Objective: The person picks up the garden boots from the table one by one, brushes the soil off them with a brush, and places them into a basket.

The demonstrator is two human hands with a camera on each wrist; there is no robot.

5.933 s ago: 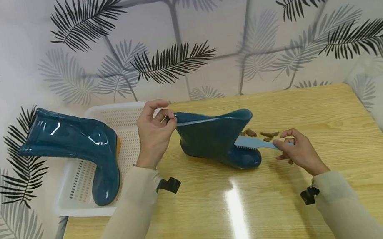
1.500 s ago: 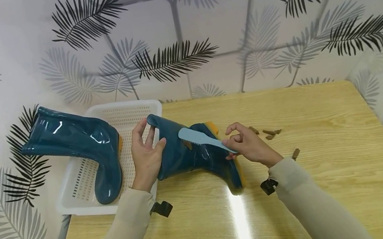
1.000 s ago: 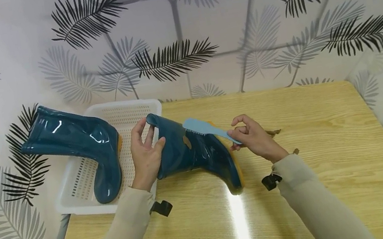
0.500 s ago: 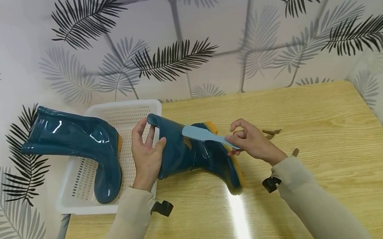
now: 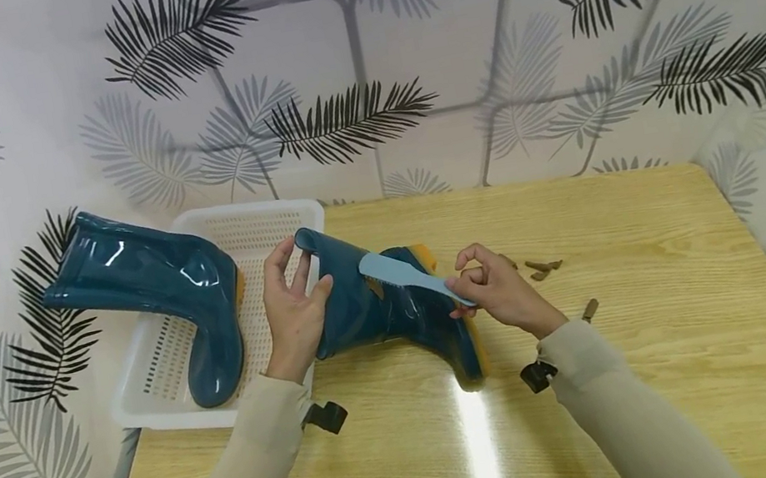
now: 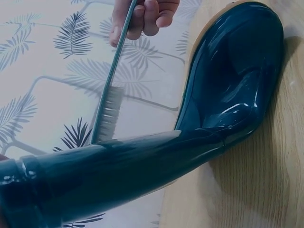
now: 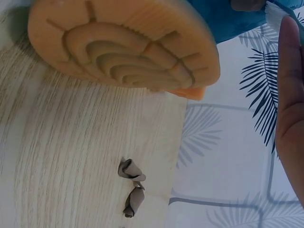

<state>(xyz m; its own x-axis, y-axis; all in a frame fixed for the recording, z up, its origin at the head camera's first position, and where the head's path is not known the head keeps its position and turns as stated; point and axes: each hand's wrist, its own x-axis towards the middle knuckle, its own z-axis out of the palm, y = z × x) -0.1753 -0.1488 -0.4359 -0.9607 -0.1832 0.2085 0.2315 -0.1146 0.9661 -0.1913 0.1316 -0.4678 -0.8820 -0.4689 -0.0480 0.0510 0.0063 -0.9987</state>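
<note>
A dark teal rubber boot (image 5: 350, 312) with an orange sole (image 7: 133, 47) lies over the table, its shaft toward the left. At its top rim, my left hand (image 5: 292, 313) grips the opening between thumb and fingers. My right hand (image 5: 506, 290) pinches the handle of a light blue brush (image 5: 399, 272). The brush head is over the boot's shaft, beside a brown patch (image 5: 376, 286). In the left wrist view the bristles (image 6: 110, 114) point down along the shaft and their tips reach its upper edge.
A second teal boot (image 5: 207, 302) lies in a white perforated basket (image 5: 252, 231) at the left, its shaft jutting past the rim. Brown curled pieces (image 5: 543, 267) and another brown piece (image 5: 590, 310) lie on the wooden table (image 5: 658, 244). A leaf-patterned wall covering (image 5: 430, 155) stands behind.
The boot has turned from its earlier pose, and the brush has gone from its foot to its shaft. Over the last second the brush moved right and back left; the left hand stayed.
</note>
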